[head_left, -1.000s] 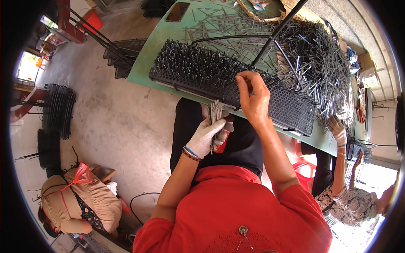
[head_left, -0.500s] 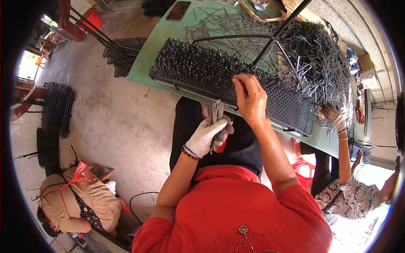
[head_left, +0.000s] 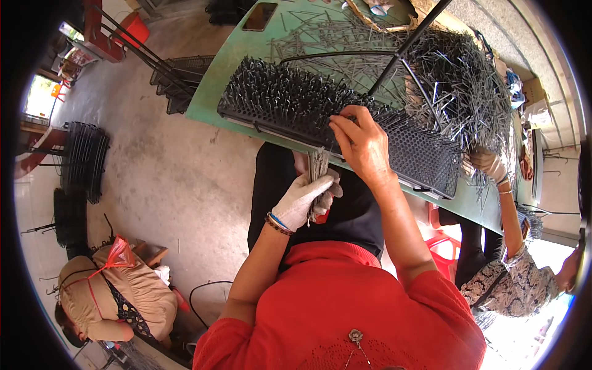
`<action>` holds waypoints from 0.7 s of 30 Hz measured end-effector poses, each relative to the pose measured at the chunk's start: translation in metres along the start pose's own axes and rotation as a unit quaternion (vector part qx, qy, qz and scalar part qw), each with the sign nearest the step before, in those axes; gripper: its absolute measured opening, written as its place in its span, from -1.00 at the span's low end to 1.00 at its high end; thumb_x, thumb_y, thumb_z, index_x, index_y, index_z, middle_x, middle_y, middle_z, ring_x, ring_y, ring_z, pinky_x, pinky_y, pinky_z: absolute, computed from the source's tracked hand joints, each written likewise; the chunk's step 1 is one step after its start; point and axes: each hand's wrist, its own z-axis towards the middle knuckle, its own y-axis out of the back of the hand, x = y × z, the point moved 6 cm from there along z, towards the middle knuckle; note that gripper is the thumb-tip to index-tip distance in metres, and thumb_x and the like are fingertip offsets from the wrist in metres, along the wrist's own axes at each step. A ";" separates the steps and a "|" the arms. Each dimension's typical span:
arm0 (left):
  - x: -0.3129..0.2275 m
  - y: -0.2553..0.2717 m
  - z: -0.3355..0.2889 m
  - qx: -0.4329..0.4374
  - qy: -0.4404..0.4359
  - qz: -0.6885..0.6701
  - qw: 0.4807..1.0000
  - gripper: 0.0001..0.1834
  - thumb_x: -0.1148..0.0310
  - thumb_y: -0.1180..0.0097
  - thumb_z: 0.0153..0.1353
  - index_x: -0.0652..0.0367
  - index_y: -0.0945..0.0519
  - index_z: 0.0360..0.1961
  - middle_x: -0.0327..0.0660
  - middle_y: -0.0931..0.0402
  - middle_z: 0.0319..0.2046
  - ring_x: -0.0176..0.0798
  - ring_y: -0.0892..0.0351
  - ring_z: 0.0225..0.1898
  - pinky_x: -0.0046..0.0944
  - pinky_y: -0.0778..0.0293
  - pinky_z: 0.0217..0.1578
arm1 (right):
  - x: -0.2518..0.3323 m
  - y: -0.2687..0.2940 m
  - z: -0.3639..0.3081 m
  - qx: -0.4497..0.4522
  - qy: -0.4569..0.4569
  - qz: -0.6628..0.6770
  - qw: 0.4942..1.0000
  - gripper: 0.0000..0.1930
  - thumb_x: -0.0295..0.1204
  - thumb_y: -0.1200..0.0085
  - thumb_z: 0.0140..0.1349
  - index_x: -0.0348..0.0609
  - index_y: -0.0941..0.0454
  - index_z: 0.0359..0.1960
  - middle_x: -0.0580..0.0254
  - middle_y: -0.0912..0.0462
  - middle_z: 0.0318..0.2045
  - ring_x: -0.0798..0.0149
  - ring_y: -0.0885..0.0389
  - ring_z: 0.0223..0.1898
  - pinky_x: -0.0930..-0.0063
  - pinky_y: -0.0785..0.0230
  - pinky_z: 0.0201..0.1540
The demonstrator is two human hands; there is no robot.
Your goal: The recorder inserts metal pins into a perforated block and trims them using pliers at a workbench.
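My left hand, in a white work glove, is closed around a bundle of thin grey metal strips pointing upward, just off the table's near edge. Bare, my right hand hovers at the middle of a long black perforated rack. Its thumb and forefinger are pinched together; whatever is between them is too small to make out. Dark pins stand densely in the rack's left part, while open holes show toward the right end.
The rack lies on a green table with loose strips and a large tangled heap. A black rod frame rises behind it. At right, a co-worker's gloved hand touches the heap's edge. Another person bends at lower left.
My right hand has shifted slightly left along the rack, its fingers still pinched. My left hand keeps its hold on the bundle. The co-worker's hand has moved slightly.
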 end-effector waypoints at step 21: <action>-0.002 -0.014 0.000 0.043 -0.031 0.006 0.999 -0.72 0.31 -0.02 0.38 0.20 -0.49 0.03 -0.20 -0.60 -0.35 -0.50 -0.54 -0.51 -0.54 -0.47 -0.56 | -0.039 -0.008 -0.048 0.124 -0.335 0.322 0.877 -0.79 -0.38 -0.27 0.19 -0.32 -0.67 -0.28 0.31 -0.62 -0.57 0.58 -0.45 -0.56 0.58 -0.31 -0.52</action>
